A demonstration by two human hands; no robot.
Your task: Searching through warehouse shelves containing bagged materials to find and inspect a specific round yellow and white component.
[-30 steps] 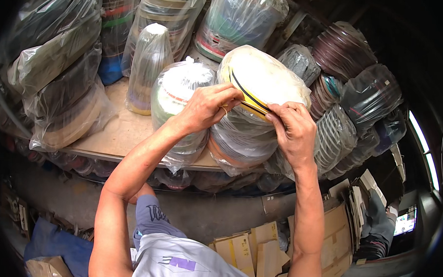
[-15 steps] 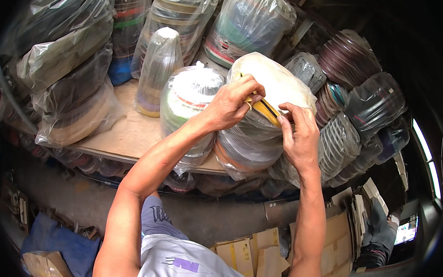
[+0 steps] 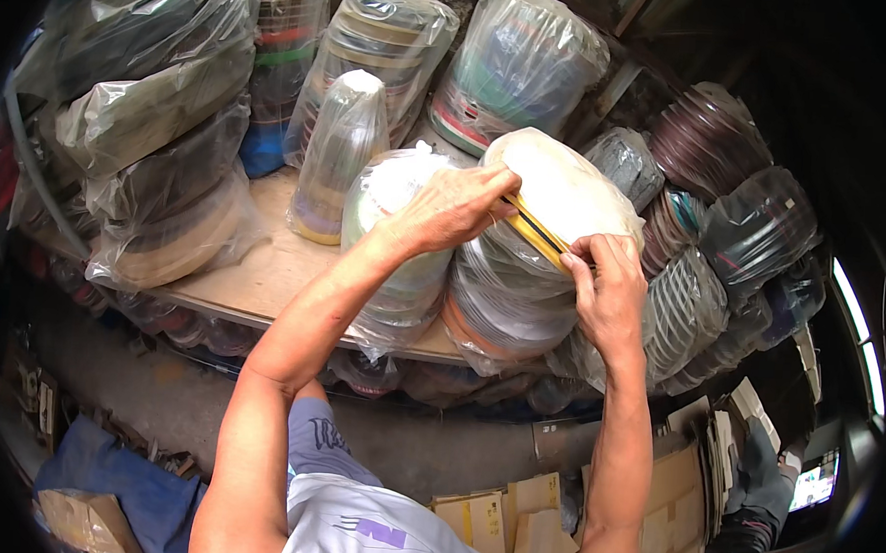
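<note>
Largest item: the wooden shelf (image 3: 289,258), extending beneath and leftward of the left hand. Well to the left of that hand, a bagged stack (image 3: 158,161) rests on it; right of the right hand lie bagged coils (image 3: 689,314). Packing of these goods appears done, as all show clear plastic around them. Directly beyond both hands is a pale-topped bundle (image 3: 573,183), its lower layers under plastic. A white-topped bag (image 3: 412,285) stands behind the left forearm.

Hands: the left hand (image 3: 457,207) is closed, fingertips pinching one end of a yellow strip (image 3: 538,236); the right hand (image 3: 611,285) pinches the other between thumb and fingers.

Smallest item: the strip itself, with a dark lengthwise line, slanting down from left hand to right before the bundle. Contact with the bundle cannot be determined. Handling is judged incomplete: neither end is released, and the strip is not yet laid down.
</note>
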